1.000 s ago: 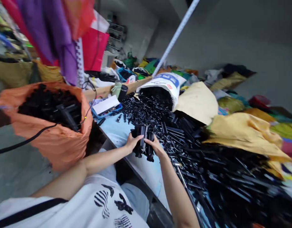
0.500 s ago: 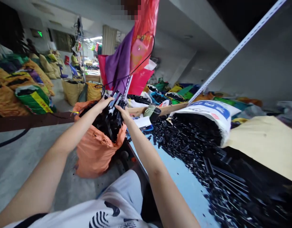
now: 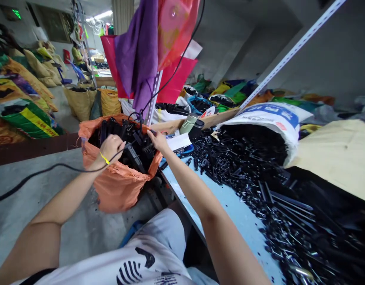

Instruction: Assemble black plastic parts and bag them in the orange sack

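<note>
While fingers (image 3: 152,137) flank them, black parts (image 3: 134,158) lie between.

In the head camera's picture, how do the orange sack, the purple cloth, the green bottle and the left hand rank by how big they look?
1. Orange sack
2. Purple cloth, cut off by the top edge
3. Left hand, without the wrist
4. Green bottle
</note>
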Demonstrator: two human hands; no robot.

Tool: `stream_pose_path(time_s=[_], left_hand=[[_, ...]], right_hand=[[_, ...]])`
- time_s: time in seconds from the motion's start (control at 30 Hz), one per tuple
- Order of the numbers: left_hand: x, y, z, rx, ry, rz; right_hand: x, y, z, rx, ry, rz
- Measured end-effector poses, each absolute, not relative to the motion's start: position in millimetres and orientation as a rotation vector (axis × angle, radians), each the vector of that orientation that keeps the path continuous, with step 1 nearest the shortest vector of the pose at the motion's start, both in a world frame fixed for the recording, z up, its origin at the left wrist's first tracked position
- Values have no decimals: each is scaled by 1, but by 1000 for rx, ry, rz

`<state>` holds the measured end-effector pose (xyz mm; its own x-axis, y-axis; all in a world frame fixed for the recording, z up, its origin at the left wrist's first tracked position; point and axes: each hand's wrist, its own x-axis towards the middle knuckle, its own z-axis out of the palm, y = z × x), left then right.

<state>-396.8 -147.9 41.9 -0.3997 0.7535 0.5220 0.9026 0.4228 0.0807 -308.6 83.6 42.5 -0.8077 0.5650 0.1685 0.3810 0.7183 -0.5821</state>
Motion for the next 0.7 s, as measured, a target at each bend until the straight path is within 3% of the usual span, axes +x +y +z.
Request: stream_pose_path(time_s=[0.17, 0.37, 0.5, 0.63, 0.7], left_hand=[[-363, -173, 22, -1908, -2109, -91], [-349, -185, 34, -2185, -2114, -219], [-342, -197, 54, -2144, -2107, -515], [-343, -208, 59, -1981, -2187, -658], [-345, -210, 59, -1957, -2203, -681]], right_hand=[[-239, 80, 29, -435, -2851, 424], [-207, 70, 28, -407, -2975, 233], [-216, 67, 15, -507, -2819, 413], [-227, 69, 1, -907, -2542, 931], [-230, 76, 6, -894, -2544, 1126]])
